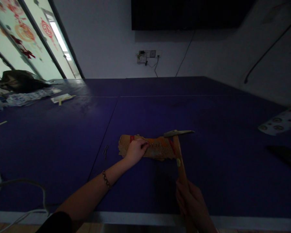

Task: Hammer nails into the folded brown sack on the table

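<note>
A torn, brown cardboard piece [161, 152] with red and orange print lies flat on the purple table. My left hand [137, 149] rests on its left half, thumb and fingertips pinched close to the surface; what they hold is too small to make out. Small dark marks, perhaps nails, show on the cardboard just right of those fingertips. My right hand [190, 197] is wrapped round the wooden handle of a hammer [180, 161]. Its slim metal head is raised at the cardboard's right end. Several loose nails [105, 150] lie left of the cardboard.
The purple table [140, 113] reaches back to a wall with sockets [146, 55] and cables. A white cable [42, 194] loops at the front left. A black bag [21, 81] lies far left. On the right are a patterned white item [278, 122] and a dark flat object [285, 157].
</note>
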`<act>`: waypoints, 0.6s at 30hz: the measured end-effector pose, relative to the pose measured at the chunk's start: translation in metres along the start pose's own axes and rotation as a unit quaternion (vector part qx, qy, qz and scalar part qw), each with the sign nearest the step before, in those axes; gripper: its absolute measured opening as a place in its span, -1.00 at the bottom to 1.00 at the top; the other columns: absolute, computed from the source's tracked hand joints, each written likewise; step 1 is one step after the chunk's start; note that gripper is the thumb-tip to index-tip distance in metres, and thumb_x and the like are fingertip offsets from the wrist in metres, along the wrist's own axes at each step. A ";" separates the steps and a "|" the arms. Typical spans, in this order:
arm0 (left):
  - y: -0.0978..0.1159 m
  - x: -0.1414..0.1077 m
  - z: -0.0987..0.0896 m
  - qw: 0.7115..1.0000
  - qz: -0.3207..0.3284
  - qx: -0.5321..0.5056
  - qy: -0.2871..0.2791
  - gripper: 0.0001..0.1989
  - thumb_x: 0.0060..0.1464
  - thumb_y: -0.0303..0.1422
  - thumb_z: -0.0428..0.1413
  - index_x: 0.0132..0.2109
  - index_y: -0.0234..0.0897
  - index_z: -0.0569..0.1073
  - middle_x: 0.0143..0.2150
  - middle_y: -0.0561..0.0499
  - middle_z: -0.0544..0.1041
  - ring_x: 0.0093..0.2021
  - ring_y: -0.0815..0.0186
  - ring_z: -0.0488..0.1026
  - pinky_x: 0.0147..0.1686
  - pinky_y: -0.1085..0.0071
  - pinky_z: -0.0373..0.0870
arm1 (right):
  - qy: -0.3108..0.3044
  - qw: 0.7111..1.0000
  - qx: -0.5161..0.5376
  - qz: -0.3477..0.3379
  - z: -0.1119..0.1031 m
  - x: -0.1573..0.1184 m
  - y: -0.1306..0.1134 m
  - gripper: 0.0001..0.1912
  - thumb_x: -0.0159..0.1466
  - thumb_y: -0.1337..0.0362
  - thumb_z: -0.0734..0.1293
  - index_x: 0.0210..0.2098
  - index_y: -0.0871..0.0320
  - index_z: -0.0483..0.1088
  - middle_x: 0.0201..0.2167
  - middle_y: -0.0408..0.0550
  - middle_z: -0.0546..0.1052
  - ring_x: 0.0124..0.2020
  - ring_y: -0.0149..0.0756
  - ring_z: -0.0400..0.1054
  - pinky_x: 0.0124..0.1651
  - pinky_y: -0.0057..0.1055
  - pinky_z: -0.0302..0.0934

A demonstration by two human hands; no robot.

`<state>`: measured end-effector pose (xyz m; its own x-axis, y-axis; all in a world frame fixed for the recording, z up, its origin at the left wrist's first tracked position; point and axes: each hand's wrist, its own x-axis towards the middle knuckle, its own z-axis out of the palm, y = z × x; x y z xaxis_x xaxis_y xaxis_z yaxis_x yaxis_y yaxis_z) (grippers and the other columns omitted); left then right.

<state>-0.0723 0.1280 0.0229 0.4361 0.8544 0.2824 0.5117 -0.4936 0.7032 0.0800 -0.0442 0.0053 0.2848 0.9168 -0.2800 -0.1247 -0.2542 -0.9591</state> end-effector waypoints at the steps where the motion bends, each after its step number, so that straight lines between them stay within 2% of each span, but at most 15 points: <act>1: -0.001 0.000 -0.001 1.000 0.003 -0.001 -0.003 -0.85 0.00 -0.48 0.04 -0.34 -0.28 0.51 -0.32 -0.04 0.52 -0.27 0.26 0.42 -0.18 0.37 0.30 | 0.002 1.000 -0.001 0.003 0.000 0.000 0.000 -0.58 0.05 -0.07 0.27 -0.62 0.13 0.14 -0.86 -0.36 0.15 -0.88 -0.59 -0.02 -0.84 -0.63 -0.08; 12: -0.005 0.002 -0.002 0.999 0.020 0.031 -0.020 -0.85 0.02 -0.45 0.04 -0.41 -0.29 0.50 -0.40 -0.02 0.50 -0.31 0.26 0.42 -0.24 0.39 0.30 | -0.005 1.000 0.004 -0.002 0.002 0.000 -0.001 -0.57 0.04 -0.10 0.26 -0.61 0.12 0.12 -0.87 -0.38 0.12 -0.90 -0.59 -0.04 -0.86 -0.63 -0.08; 18: -0.007 0.001 0.000 0.998 0.028 0.056 -0.026 -0.85 0.04 -0.45 0.03 -0.37 -0.31 0.51 -0.38 -0.05 0.50 -0.31 0.25 0.42 -0.26 0.38 0.31 | 0.004 1.000 0.018 0.001 0.003 -0.002 -0.002 -0.55 0.02 -0.10 0.28 -0.62 0.12 0.11 -0.85 -0.39 0.11 -0.89 -0.61 -0.05 -0.85 -0.64 -0.08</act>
<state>-0.0753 0.1320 0.0183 0.5024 0.8173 0.2820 0.5646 -0.5572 0.6089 0.0768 -0.0446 0.0079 0.2923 0.9134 -0.2832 -0.1604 -0.2452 -0.9561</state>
